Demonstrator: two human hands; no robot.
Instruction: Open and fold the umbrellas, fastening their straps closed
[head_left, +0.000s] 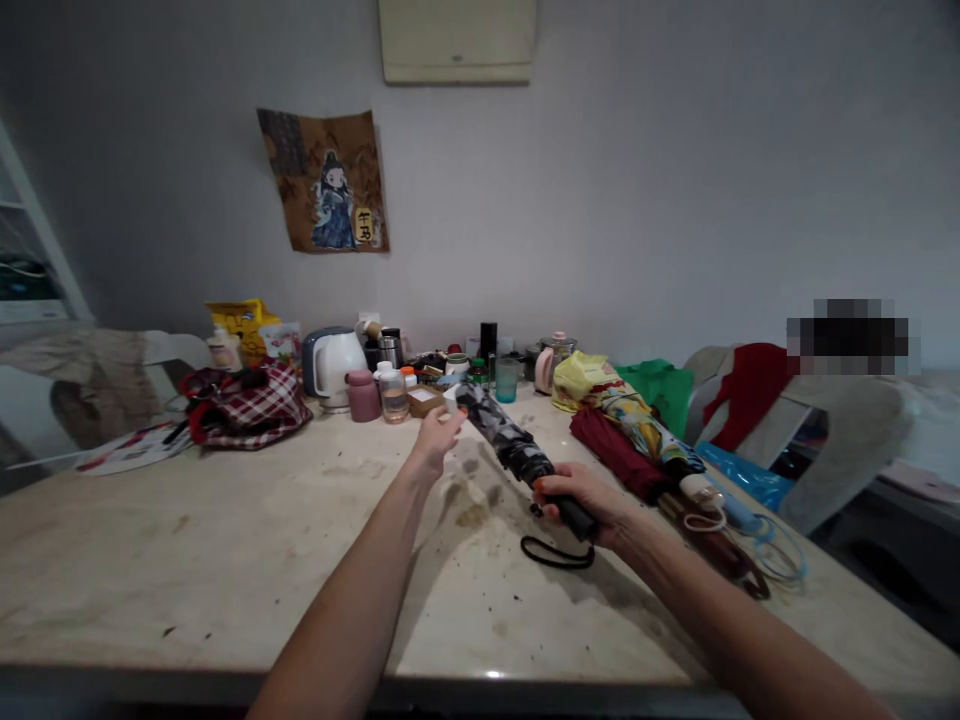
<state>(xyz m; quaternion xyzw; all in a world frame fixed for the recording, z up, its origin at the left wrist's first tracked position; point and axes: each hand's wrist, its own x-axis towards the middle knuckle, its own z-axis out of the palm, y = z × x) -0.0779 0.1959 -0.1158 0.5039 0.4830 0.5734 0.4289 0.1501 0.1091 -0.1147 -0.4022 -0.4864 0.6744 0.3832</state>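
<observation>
A folded compact umbrella (517,450) in a grey, black and white pattern slants across the middle of the head view, above the table. My right hand (574,495) is closed round its black handle, and a black wrist loop (555,555) hangs from the end. Close by the umbrella's far tip is my left hand (439,440), its fingers reaching out and loosely apart; whether they touch the fabric is unclear. To the right lie other folded umbrellas: a dark red one (615,450) and a yellow floral one (637,420).
The pale table (225,560) carries dark specks and stains. Along its back stand a white kettle (334,365), a pink cup (364,395), a bottle (394,395) and a teal glass (506,380). A plaid bag (251,405) sits left. Chairs (832,440) flank the right side.
</observation>
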